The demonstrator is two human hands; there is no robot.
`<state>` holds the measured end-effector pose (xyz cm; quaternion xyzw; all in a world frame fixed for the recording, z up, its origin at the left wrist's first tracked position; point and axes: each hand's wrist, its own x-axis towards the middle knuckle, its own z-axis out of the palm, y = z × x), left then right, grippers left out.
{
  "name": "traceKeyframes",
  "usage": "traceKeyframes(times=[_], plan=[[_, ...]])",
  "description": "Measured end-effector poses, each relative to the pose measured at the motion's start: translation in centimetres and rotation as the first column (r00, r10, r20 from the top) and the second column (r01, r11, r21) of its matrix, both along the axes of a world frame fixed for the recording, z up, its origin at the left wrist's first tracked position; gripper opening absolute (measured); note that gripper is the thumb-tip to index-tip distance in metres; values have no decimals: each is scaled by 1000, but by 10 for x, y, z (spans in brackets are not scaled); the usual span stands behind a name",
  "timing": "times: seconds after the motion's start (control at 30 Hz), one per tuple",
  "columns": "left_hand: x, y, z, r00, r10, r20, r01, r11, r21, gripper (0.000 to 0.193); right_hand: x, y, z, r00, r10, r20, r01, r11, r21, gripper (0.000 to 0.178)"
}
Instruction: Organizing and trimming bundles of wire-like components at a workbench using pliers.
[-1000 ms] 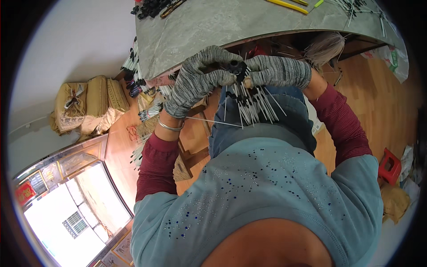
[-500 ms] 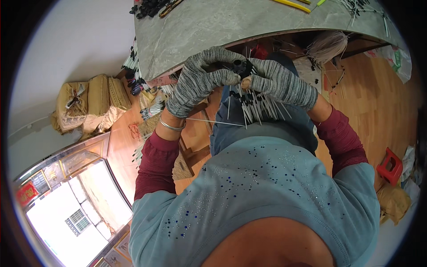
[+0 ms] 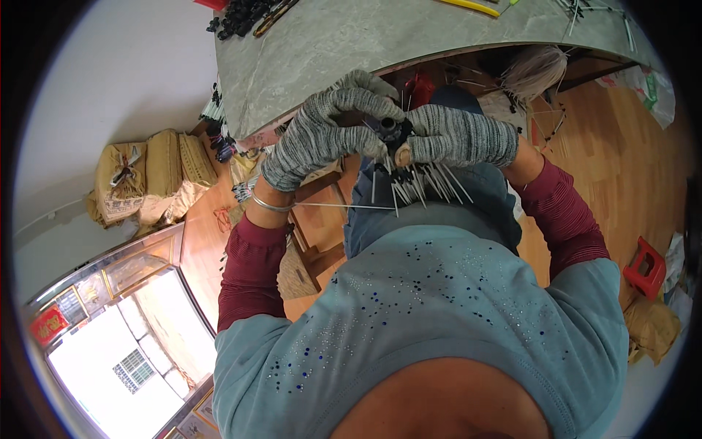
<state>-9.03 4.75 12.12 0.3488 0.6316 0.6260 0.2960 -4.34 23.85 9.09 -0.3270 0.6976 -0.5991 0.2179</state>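
Both my hands wear grey striped knit gloves and meet over my lap, just in front of the table edge. Between them is a black plastic piece [image 3: 390, 127] with a round, tube-like opening facing up. My left hand [image 3: 329, 132] curls around its left side, thumb and fingers closed on it. From the right, my right hand [image 3: 457, 137] pinches the same piece, a bare thumb tip showing. Many thin white sticks with black ends [image 3: 431, 183] lie fanned across my lap below. What the fingertips touch behind the piece is hidden.
A grey marble-patterned table [image 3: 329, 51] curves ahead, with black parts [image 3: 248, 18] and a yellow-handled tool [image 3: 472, 6] on it. A bundle of pale strands [image 3: 537, 73] hangs under its right side. Brown sacks [image 3: 142, 175] stand at left, a red stool [image 3: 645, 269] at right.
My left hand has shifted slightly left and down, its fingers now reaching over the black piece. The right hand has turned a little flatter. Both still hold the piece.
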Motion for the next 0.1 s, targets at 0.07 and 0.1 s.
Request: traceKeyframes(times=[0.07, 0.1], plan=[[-2, 1, 0, 997, 12, -75, -15, 999, -39, 34, -3, 1, -1, 996, 10, 93, -10, 1000, -3, 24], [-3, 1, 0, 993, 17, -113, -24, 998, -57, 36, -2, 1, 2, 955, 26, 295, -16, 999, -39, 24]])
